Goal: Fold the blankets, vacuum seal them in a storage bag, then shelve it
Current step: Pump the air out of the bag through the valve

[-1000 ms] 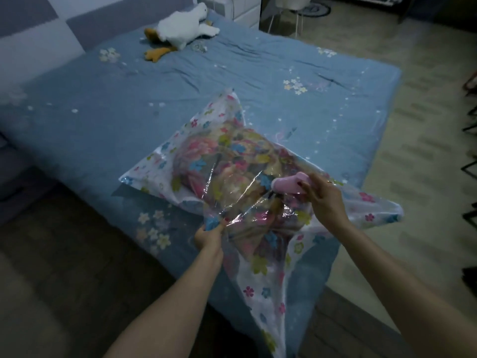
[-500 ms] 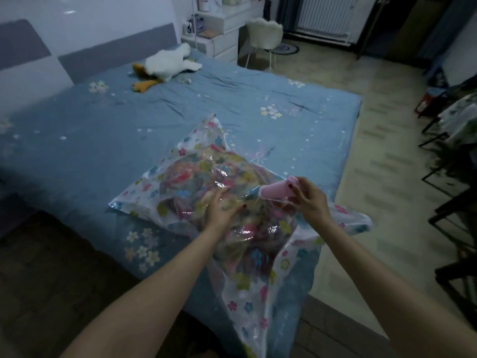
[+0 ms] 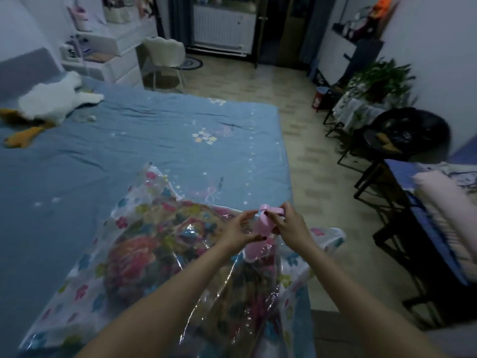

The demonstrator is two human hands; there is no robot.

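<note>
A white plush goose (image 3: 55,103) lies at the far left on the blue bed (image 3: 134,140); nearer, the flower-printed clear storage bag (image 3: 85,285) rests on the bed's near edge with the folded floral blanket (image 3: 144,251) inside; the left hand (image 3: 238,232) has its grip half open, fingertips touching the pink pump (image 3: 263,224) that stands on the bag; the right hand (image 3: 290,223) curls its grip around the pump's top; at far right, folded bedding (image 3: 449,202) lies on a dark rack (image 3: 387,202).
</note>
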